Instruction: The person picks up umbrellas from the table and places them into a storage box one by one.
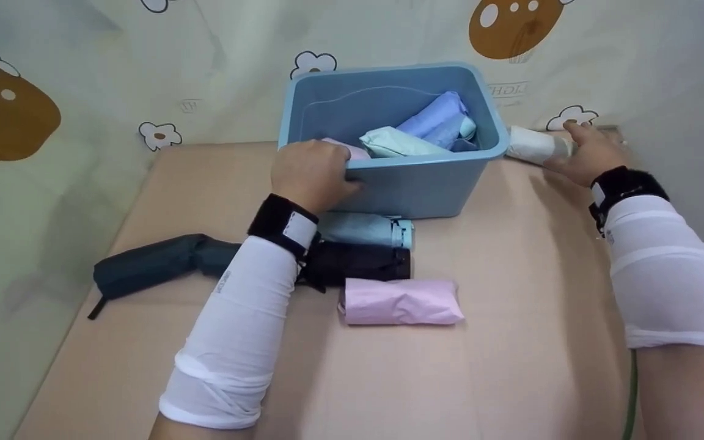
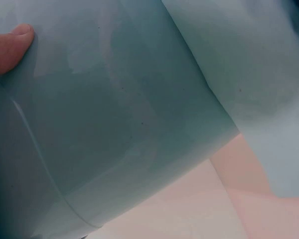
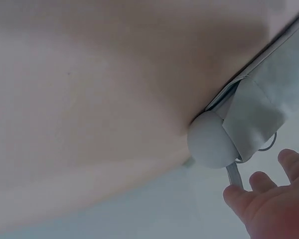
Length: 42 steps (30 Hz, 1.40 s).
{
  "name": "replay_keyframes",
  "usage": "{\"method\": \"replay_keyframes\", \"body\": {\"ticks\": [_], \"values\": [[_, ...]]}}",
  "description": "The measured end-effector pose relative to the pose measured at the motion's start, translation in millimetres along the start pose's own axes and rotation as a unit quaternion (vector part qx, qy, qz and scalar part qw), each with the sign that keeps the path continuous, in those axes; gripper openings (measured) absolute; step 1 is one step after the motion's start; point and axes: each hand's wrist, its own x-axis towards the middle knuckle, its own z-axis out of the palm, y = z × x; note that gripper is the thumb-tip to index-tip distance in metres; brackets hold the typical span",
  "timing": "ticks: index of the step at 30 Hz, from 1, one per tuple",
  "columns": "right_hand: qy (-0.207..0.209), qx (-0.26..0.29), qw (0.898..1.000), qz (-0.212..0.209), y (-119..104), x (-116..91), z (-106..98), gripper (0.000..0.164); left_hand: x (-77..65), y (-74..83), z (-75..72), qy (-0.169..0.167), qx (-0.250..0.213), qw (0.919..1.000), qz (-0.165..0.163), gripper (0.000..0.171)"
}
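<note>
My left hand (image 1: 312,174) grips the near left rim of a blue plastic bin (image 1: 413,186), its thumb (image 2: 12,47) lying against the bin's outer wall in the left wrist view. Inside the bin lie several folded umbrellas, among them a blue one (image 1: 434,116), a mint one (image 1: 401,143) and a pink one partly hidden by the rim. To the bin's right, a white folded umbrella (image 1: 529,145) rests by the wall. My right hand (image 1: 593,156) is at its handle end, fingers spread. In the right wrist view the fingertips are beside its rounded handle (image 3: 212,139) and strap.
In front of the bin lie a light blue umbrella (image 1: 358,229), a black one (image 1: 358,261) and a pink one (image 1: 401,301). A dark green umbrella (image 1: 150,266) lies to the left, partly behind my left forearm. A patterned wall covering (image 1: 230,79) backs the tan tabletop (image 1: 511,342).
</note>
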Motion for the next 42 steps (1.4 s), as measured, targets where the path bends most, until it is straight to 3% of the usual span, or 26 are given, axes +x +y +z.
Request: {"method": "replay_keyframes", "body": {"ticks": [11, 26, 42], "values": [[-0.021, 0.016, 0.999, 0.032, 3.7, 8.8, 15.9, 0.094, 0.5, -0.5, 1.0, 0.001, 0.004, 1.0000, 0.001, 0.033], [-0.023, 0.023, 0.999, 0.042, -1.2, -0.8, 10.8, 0.080, 1.1, 0.2, 0.8, 0.000, 0.011, 0.9999, 0.002, 0.034], [0.000, -0.009, 1.000, -0.016, 15.3, -2.4, 26.3, 0.066, 0.8, 1.1, 0.3, -0.006, 0.007, 1.0000, -0.003, 0.038]]}}
